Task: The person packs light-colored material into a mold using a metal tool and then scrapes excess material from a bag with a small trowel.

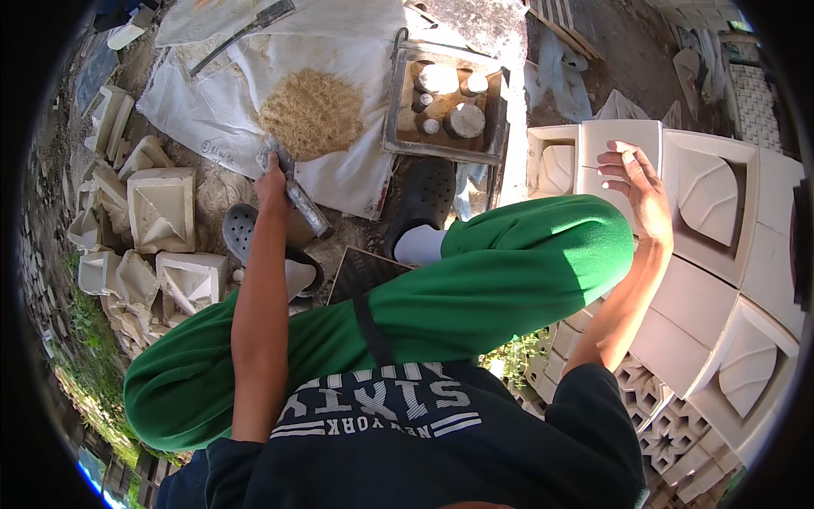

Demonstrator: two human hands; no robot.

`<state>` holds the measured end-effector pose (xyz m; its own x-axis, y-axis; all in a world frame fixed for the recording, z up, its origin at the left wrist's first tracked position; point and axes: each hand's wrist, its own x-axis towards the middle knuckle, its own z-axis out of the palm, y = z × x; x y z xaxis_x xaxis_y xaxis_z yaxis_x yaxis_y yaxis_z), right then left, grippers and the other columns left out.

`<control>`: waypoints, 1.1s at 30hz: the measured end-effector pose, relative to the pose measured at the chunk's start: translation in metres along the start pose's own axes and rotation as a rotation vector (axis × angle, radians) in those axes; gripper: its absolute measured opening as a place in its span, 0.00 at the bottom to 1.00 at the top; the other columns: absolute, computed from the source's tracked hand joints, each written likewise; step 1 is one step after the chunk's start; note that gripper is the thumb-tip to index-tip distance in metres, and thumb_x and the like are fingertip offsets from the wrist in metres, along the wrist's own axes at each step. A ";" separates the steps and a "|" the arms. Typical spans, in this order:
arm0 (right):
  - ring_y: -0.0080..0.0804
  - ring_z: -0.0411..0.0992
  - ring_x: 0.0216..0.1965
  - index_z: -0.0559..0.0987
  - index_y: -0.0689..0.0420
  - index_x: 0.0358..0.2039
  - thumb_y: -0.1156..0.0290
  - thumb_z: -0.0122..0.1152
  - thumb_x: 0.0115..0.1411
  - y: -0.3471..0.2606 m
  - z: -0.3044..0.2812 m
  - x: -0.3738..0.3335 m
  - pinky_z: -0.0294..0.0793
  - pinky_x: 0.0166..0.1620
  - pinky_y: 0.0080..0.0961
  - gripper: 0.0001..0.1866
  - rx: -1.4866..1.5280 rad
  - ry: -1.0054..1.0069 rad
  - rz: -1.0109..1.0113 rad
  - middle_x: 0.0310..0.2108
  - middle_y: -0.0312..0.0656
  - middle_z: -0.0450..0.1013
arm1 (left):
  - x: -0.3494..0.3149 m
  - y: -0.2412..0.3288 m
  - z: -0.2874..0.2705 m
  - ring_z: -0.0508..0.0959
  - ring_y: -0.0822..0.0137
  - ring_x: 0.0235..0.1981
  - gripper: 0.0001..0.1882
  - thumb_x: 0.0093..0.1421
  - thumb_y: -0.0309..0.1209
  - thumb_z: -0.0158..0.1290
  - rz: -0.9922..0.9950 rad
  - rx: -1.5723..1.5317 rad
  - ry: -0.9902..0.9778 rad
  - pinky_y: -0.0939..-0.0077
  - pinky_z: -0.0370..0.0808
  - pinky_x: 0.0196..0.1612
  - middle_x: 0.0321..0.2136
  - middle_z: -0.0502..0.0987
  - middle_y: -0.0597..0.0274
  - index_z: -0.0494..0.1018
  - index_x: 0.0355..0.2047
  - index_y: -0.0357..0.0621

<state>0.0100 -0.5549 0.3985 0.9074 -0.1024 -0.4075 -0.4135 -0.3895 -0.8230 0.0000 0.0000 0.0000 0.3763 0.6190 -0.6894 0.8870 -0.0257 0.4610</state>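
Note:
My left hand [270, 180] is closed around a thick, worn grey metal bar [307, 208], which slants down to the right by my shoe; its exact kind I cannot make out. Just past this hand, a pile of damp-looking tan sand [312, 114] lies on a white sheet [182, 100]. My right hand [636, 180] is raised at the right with fingers apart and nothing in them, near pale cast blocks [710, 199] with a leaf-shaped relief. Between the hands, beyond my feet, sits a square box mould [443, 154] with several round pieces [465, 121] inside.
A long-handled tool [246, 36] with a flat dark head lies on the sheet's far part. Broken pale block pieces [163, 210] are heaped at the left. More stacked blocks, some with star-shaped openings [670, 437], stand at the lower right. Wooden slats [560, 25] lie at the back.

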 end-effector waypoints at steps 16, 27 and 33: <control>0.41 0.74 0.36 0.72 0.62 0.42 0.63 0.65 0.52 0.357 0.128 0.116 0.72 0.42 0.34 0.21 -0.421 0.421 -0.050 0.33 0.49 0.75 | 0.053 0.021 -0.159 0.74 0.40 0.46 0.29 0.63 0.51 0.45 0.703 0.554 0.075 0.57 0.70 0.48 0.43 0.75 0.38 0.67 0.50 0.34; 0.35 0.72 0.19 0.74 0.57 0.36 0.68 0.63 0.56 0.337 0.112 0.107 0.72 0.25 0.32 0.11 -0.502 0.361 0.139 0.22 0.44 0.74 | -0.002 -0.021 -0.096 0.72 0.36 0.46 0.34 0.66 0.55 0.29 0.486 0.858 0.168 0.46 0.66 0.48 0.45 0.72 0.33 0.51 0.62 0.42; 0.25 0.61 0.08 0.73 0.58 0.28 0.68 0.62 0.59 0.254 0.127 0.052 0.59 0.12 0.21 0.08 0.356 0.671 0.132 0.10 0.39 0.63 | 0.003 -0.029 -0.093 0.74 0.36 0.44 0.32 0.67 0.53 0.28 0.478 0.860 0.103 0.47 0.68 0.47 0.40 0.75 0.32 0.53 0.59 0.39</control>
<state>-0.0571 -0.5428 0.1176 0.6526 -0.7051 -0.2773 -0.4175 -0.0292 -0.9082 -0.0501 0.0756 0.0369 0.7568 0.4587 -0.4656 0.5551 -0.8272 0.0875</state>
